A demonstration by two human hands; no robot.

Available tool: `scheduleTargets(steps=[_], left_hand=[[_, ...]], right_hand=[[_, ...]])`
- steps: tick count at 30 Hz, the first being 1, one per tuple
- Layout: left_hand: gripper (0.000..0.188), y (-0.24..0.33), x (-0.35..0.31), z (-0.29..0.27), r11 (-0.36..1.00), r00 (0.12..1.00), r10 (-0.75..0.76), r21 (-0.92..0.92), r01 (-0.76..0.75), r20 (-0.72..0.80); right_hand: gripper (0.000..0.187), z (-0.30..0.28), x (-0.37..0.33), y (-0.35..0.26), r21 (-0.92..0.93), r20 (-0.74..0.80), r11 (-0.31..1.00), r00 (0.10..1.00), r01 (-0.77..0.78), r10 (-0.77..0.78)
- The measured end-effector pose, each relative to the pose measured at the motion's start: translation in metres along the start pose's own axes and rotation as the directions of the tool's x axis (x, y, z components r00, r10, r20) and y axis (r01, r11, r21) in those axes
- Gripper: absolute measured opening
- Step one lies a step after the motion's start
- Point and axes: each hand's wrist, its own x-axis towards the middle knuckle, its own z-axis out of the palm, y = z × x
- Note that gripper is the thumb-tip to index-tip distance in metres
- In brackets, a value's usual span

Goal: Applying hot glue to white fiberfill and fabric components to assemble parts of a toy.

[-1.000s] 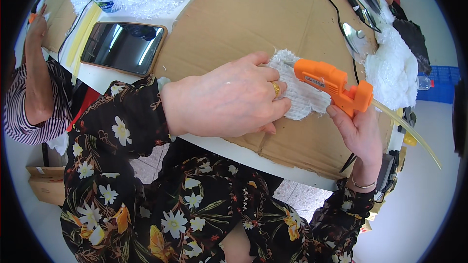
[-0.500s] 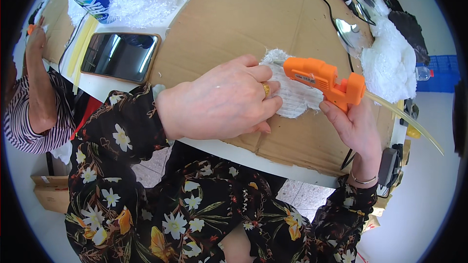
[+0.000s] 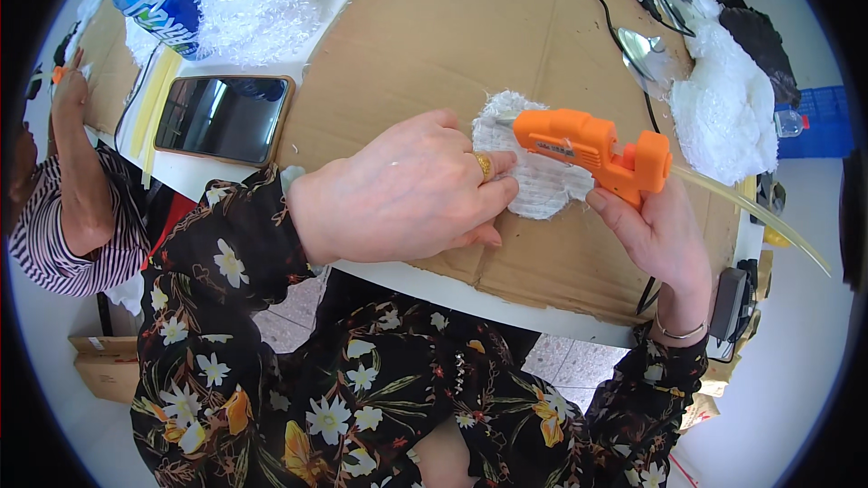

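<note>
My right hand (image 3: pixel 658 233) is closed round the handle of an orange glue gun (image 3: pixel 579 140), with a long clear glue stick (image 3: pixel 755 203) trailing from its back end. The gun's metal tip points left, over the upper part of a ragged-edged white fabric piece (image 3: pixel 547 183) on the cardboard. My left hand (image 3: pixel 411 185), with a gold ring, has its fingers curled over the left edge of that fabric and holds it. The fingertips are partly hidden, and I cannot tell whether any glue is coming out.
A cardboard sheet (image 3: pixel 407 45) covers the white table. At the left are a phone (image 3: pixel 224 117), yellowish glue sticks (image 3: pixel 154 108), a blue bottle (image 3: pixel 158 0) and fluffy white material (image 3: pixel 262 9). Rightward lie another white pile (image 3: pixel 723 108) and a black cable (image 3: pixel 597 4). A co-worker's arm (image 3: pixel 77 172) shows far left.
The glue gun's tip has shifted slightly left along the upper part of the fabric. My left hand keeps its hold. The whole view has tilted a little.
</note>
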Motion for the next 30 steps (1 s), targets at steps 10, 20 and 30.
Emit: scheduleTargets(steps=[10,20,30], left_hand=[[0.030,-0.002,-0.007,0.003,1.000,0.994,0.019,0.002,-0.019,-0.111],[0.030,-0.004,-0.014,0.005,0.999,0.991,0.046,0.002,-0.046,-0.122],[0.039,0.006,-0.025,-0.002,1.000,1.000,-0.009,0.022,0.009,0.018]], right_hand=[[0.015,0.004,0.000,-0.005,-0.018,-0.025,0.999,0.998,0.050,-0.050],[0.014,0.011,-0.002,-0.011,0.048,0.014,0.996,0.997,-0.079,0.079],[0.017,0.019,-0.007,-0.015,0.032,-0.022,0.999,1.000,-0.011,0.012]])
